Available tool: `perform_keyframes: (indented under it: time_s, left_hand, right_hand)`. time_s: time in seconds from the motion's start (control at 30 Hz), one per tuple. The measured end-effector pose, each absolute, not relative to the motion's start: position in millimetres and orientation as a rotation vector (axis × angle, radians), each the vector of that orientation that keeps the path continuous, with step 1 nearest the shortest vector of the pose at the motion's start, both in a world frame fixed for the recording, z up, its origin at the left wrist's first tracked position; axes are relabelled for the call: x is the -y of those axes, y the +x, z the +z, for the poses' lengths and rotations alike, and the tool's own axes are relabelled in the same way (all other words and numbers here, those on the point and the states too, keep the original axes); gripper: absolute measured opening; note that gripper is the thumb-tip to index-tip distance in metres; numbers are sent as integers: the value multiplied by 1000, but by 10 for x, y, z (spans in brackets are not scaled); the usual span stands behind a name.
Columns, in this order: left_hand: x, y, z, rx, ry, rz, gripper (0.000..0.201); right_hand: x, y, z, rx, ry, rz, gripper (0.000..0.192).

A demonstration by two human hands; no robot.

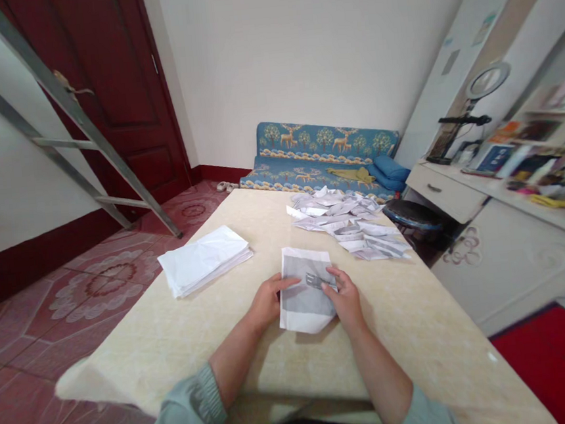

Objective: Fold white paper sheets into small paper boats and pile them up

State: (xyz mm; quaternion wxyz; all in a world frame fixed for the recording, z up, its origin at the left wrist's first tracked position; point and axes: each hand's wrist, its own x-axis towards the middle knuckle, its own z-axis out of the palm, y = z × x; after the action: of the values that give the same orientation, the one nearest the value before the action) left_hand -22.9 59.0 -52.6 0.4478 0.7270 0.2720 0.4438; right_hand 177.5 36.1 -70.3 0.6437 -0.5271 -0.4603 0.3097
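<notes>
Head view shows the left hand and right hand pinching a partly folded sheet of paper by its side edges, flat on the table between them. It looks light, thin and limp, easily creased, so the edges seem the best hold. A folded pile lies beyond the right hand, a white stack beyond the left.

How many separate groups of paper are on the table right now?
3. A neat white stack at the left, a loose heap of folded pieces at the far right, and one sheet between the left hand and right hand. Sheets within piles can't be counted.
</notes>
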Motion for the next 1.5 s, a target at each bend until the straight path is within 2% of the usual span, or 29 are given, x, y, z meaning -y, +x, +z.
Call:
perform_keyframes:
  time_s: [0.1, 0.23, 0.3, 0.43, 0.63, 0.9, 1.03, 1.27, 1.5]
  left_hand:
    - [-636, -247, -577, -704, 1707, 1067, 31]
    - [-687, -273, -598, -890, 1628, 1103, 30]
    - [-704, -272, -603, -969, 1577, 1110, 31]
    - [-723, -259, -621, -983, 1576, 1105, 32]
    - [-737, -265, -647, -1010, 1606, 1090, 33]
    - [-731, -256, -636, -962, 1790, 1044, 26]
    - [-746, -245, -636, -950, 1842, 1031, 26]
    - [-746, -211, -565, -1071, 1616, 999, 40]
    - [-938, -202, -516, -988, 1549, 947, 40]
  right_hand:
    - [-318, 1819, -665, 909, -1136, 816, 30]
    - [-261, 1883, -624, 737, -919, 1056, 30]
    - [-250, 1883, -626, 770, -903, 1096, 38]
    - [-248, 1814, -643, 938, -981, 964, 56]
    - [-232, 1806, -647, 1054, -1093, 849, 35]
    - [-244, 1862, -632, 1095, -1142, 629, 26]
    - [-272, 1888, -699, 1042, -1189, 659, 27]
    - [-279, 1852, -766, 1015, -1271, 727, 22]
    - [-412, 1792, -537, 897, -1268, 916, 33]
